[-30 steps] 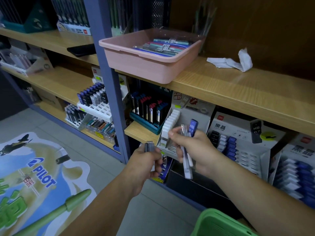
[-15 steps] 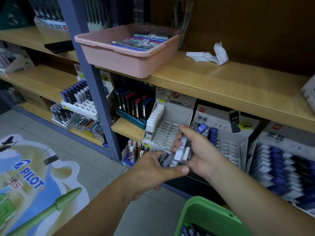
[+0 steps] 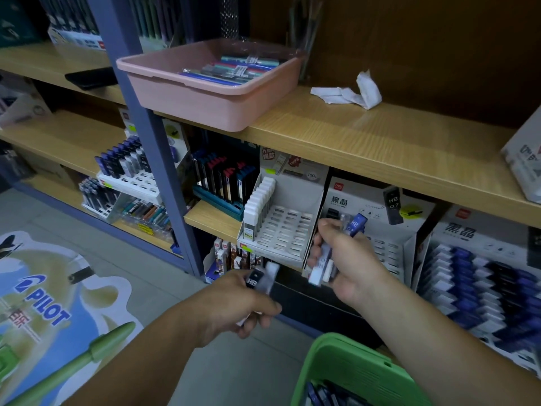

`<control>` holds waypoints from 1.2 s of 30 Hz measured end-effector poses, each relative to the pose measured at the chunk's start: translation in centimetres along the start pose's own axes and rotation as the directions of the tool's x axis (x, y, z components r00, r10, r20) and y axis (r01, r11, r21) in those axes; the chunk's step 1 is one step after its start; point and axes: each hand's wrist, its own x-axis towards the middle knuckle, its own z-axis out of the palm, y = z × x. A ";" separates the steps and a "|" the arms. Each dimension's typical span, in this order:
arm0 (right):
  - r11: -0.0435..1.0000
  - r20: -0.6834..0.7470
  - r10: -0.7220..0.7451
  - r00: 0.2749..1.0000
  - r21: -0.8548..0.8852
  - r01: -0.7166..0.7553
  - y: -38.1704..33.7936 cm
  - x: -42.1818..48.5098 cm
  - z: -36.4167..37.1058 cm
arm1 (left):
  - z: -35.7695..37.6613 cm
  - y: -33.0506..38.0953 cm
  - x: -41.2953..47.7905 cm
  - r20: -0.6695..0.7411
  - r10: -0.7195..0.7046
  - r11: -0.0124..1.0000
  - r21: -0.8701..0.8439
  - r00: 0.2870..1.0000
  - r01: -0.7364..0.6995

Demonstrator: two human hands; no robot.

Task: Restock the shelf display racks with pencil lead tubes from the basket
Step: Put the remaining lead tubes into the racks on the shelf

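Both bare arms reach forward. The left hand (image 3: 238, 303) is up and left of the green plastic basket (image 3: 345, 364), with its fingers curled round a small black-capped tube (image 3: 259, 278), maybe two. The right hand (image 3: 348, 265) is straight above the basket and grips a bunch of blue-capped tubes (image 3: 322, 268).

Blurred tubes, cropped basket

The tubes (image 3: 261, 279) gripped in the left hand (image 3: 234, 303) are blurred, so their number is unclear. The right hand (image 3: 348, 268) covers much of its bundle (image 3: 320, 266) and part of the rack (image 3: 389, 249) behind. The bottom edge cuts off the green basket (image 3: 351, 364), hiding most of its contents.
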 end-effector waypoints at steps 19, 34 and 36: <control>0.927 0.265 0.304 0.915 0.138 -0.348 2.1 -4.3 -3.1 | 4.8 0.0 -1.2 -0.015 0.101 0.995 -0.010 0.995 -0.102; 0.947 0.023 0.194 0.981 0.256 -0.194 2.6 -3.3 -3.7 | 4.5 0.8 -1.8 -0.101 0.272 0.957 -0.076 0.957 -0.280; 0.962 0.099 0.174 0.980 0.194 -0.191 2.8 -3.3 -4.1 | 4.3 0.6 -1.8 -0.052 0.243 0.965 -0.092 0.969 -0.247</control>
